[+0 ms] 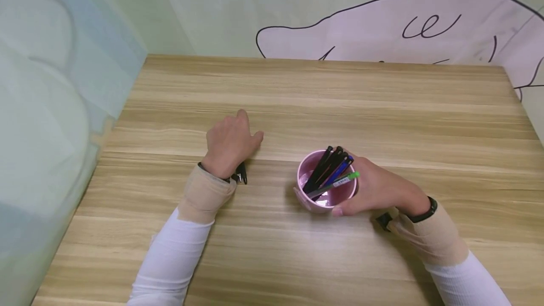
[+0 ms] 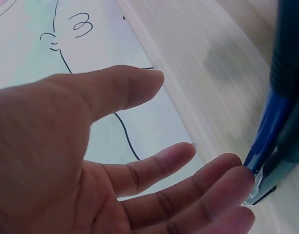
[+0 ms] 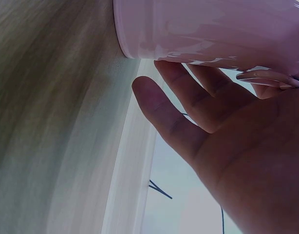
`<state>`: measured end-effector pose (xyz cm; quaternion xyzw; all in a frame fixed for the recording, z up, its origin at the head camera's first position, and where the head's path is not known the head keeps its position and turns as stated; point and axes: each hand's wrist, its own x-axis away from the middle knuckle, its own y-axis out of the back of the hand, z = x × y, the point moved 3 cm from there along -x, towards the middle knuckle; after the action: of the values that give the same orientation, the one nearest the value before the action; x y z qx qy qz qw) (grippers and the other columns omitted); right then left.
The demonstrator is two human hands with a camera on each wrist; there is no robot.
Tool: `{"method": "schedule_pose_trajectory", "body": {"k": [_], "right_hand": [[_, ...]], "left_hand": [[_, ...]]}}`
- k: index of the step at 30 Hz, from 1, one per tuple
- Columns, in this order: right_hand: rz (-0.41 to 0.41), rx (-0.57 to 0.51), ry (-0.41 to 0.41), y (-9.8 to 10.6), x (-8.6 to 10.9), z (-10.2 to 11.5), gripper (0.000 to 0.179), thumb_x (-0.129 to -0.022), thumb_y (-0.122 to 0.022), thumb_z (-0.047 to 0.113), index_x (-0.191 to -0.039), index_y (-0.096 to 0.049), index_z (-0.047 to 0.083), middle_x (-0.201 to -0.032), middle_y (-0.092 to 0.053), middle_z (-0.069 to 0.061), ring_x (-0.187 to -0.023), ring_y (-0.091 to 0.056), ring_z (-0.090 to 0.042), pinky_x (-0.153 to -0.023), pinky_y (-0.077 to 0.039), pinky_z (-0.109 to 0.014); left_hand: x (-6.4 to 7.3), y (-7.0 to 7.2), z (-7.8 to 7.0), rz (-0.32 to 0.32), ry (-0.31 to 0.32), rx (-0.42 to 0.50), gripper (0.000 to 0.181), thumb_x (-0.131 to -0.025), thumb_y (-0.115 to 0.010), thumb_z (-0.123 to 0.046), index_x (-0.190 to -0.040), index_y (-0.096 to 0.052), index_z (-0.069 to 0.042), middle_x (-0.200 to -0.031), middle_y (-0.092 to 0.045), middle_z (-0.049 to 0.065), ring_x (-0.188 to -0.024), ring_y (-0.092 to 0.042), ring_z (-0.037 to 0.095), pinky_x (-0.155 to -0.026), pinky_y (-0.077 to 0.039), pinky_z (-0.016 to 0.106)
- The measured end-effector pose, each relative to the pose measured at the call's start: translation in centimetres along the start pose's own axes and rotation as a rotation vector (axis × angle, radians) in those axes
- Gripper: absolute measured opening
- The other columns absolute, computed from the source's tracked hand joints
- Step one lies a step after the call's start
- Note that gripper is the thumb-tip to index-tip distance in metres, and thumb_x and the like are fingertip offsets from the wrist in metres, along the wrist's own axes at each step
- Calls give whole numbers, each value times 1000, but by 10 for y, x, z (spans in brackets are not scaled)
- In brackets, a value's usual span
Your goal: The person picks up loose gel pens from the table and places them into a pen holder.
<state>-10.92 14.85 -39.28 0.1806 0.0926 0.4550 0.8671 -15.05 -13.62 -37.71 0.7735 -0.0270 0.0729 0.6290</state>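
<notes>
My right hand point(image 1: 374, 185) holds a pink cup point(image 1: 302, 174) from its right side, the thumb at the near rim. Several pens lean inside it: black pens point(image 1: 325, 169), a blue pen point(image 1: 337, 172) and one with a bright green end point(image 1: 356, 174). In the right wrist view, fingers point(image 3: 188, 92) lie against the cup's side. Off to the left, my left hand point(image 1: 231, 140) is over the table, palm down. Dark pen ends point(image 1: 242, 174) show beside its wrist. The left wrist view has loosely bent fingers near a blue pen point(image 2: 269, 126) and dark ones, partly cut off.
The wood-grain table point(image 1: 340, 98) spreads around both hands. Behind it hangs a pale backdrop point(image 1: 361, 37) with line drawings, and another pale green and blue surface point(image 1: 51, 131) stands along the left edge. Each wrist wears a dark band.
</notes>
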Motion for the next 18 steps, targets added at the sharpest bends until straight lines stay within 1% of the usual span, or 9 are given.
{"method": "schedule_pose_trajectory", "body": {"k": [7, 13, 18], "right_hand": [[1, -2, -12, 0, 1, -2, 88, -70, -93, 31, -143, -45, 20, -131, -60, 4, -120, -58, -18, -103, -49, -40], [11, -16, 2, -1, 2, -2, 87, -70, -92, 30, -143, -46, 18, -131, -60, 2, -120, -59, -20, -102, -50, -40], [8, -6, 11, -2, 4, -3, 87, -71, -92, 30, -143, -46, 17, -131, -60, 2, -119, -59, -20, -102, -50, -40]], "left_hand": [[0, 0, 2, 5, 19, 26, 41, -93, -63, -42, -87, -53, -3, -70, -54, 13, -61, -55, 28, -43, -46, 40], [2, -1, 3, 21, 40, 0, 42, -94, -59, -45, -78, -53, -6, -68, -52, 10, -59, -52, 25, -43, -45, 39], [3, -3, 2, 11, 44, -1, 43, -94, -58, -45, -74, -51, -8, -65, -50, 8, -57, -51, 24, -42, -44, 38]]}}
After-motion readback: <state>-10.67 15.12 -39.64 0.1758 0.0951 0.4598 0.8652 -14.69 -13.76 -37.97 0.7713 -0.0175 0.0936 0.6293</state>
